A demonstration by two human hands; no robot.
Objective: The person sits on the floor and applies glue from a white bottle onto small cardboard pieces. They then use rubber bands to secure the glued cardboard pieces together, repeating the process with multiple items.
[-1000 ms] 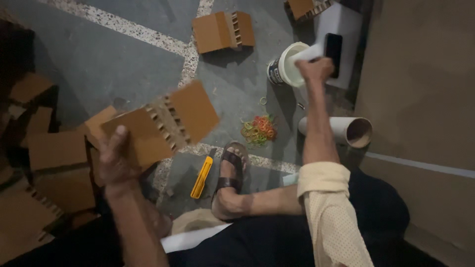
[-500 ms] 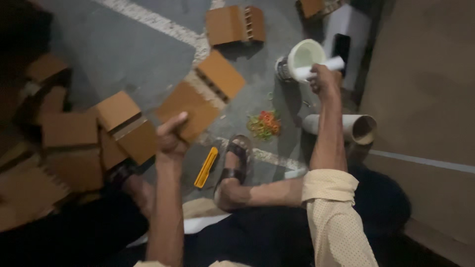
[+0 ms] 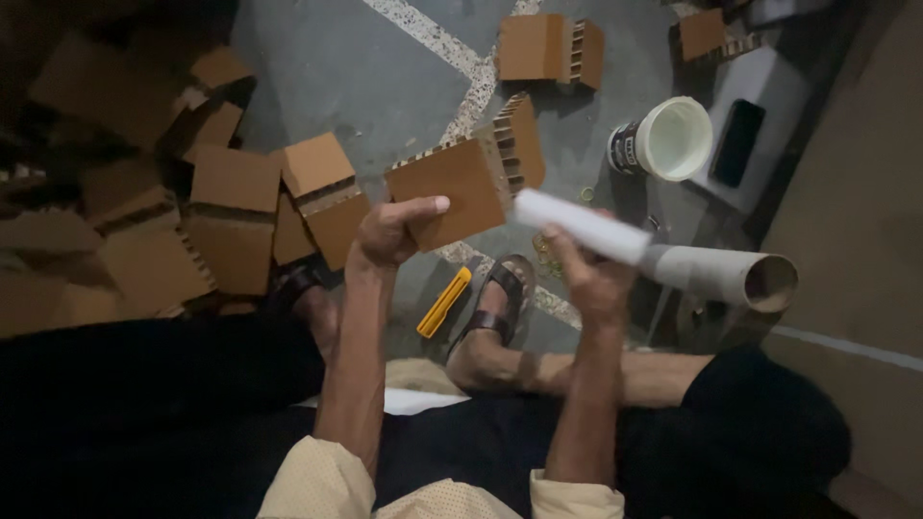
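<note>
Floor-level: left hand (image 3: 389, 234) grips cardboard block (image 3: 452, 187).

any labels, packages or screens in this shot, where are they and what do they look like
Tub: on the floor at upper right, round, white inside, with a dark label band on its side.
Phone: flat on a grey block right of the tub, a black rectangle with a dark screen.
Cardboard block: in the left hand, brown, plain, with no label.
</note>
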